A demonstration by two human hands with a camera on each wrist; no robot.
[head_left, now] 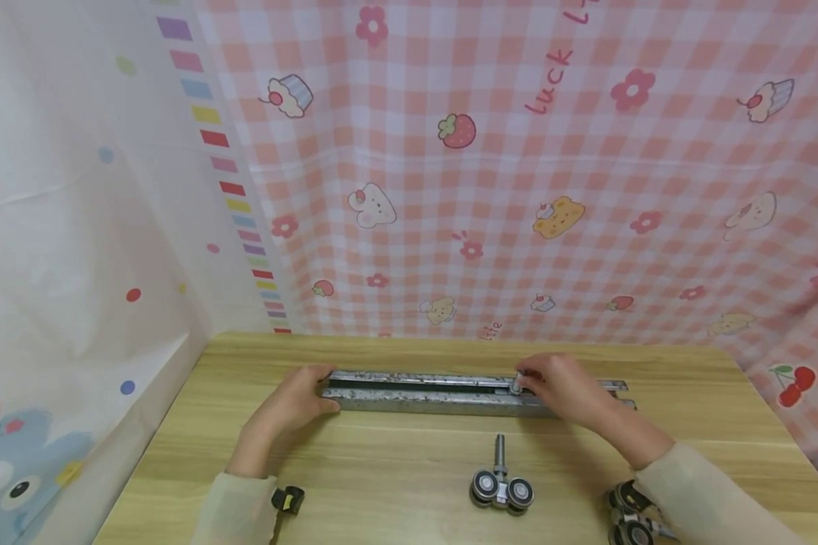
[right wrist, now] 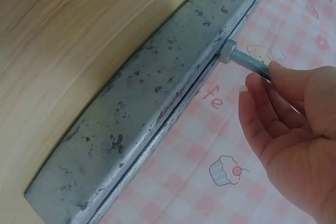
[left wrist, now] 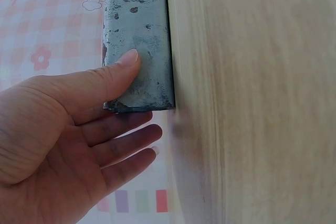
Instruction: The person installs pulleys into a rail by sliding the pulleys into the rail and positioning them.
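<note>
From where I stand, a long, narrow rail of scuffed grey metal (head_left: 409, 404), slotted along its top, lies lengthwise near the back edge of a pale yellow wood-grain surface (head_left: 382, 481), its two ends well apart from the left and right edges. The person's left hand (head_left: 296, 397) has the rail's left end in a light hold, the thumb flat on the near face and fingertips on the far side, other fingers loosely bent past the end. The right hand (head_left: 569, 390) is closed to a fine pinch, thumb and fingertips together on the threaded end of a silvery metal bolt with a six-sided collar (right wrist: 247, 61) — it stands up out of the slot, nearer the rail's right end than its left, the collar right at the slot; what sits below it inside the rail I cannot tell. In front of the rail, about midway between the surface's left and right edges, rests a metal roller carriage with dark-rimmed wheels and a stem (head_left: 501, 492), the stem pointing to the back edge. A second, similar wheeled metal carriage (head_left: 637, 533) lies towards the right edge, partly hidden by a pale cream sleeve (head_left: 709, 492). Behind the back edge hangs a pink-and-white checked cloth (head_left: 416, 189) — strawberries, flowers and cupcakes printed all over it
</note>
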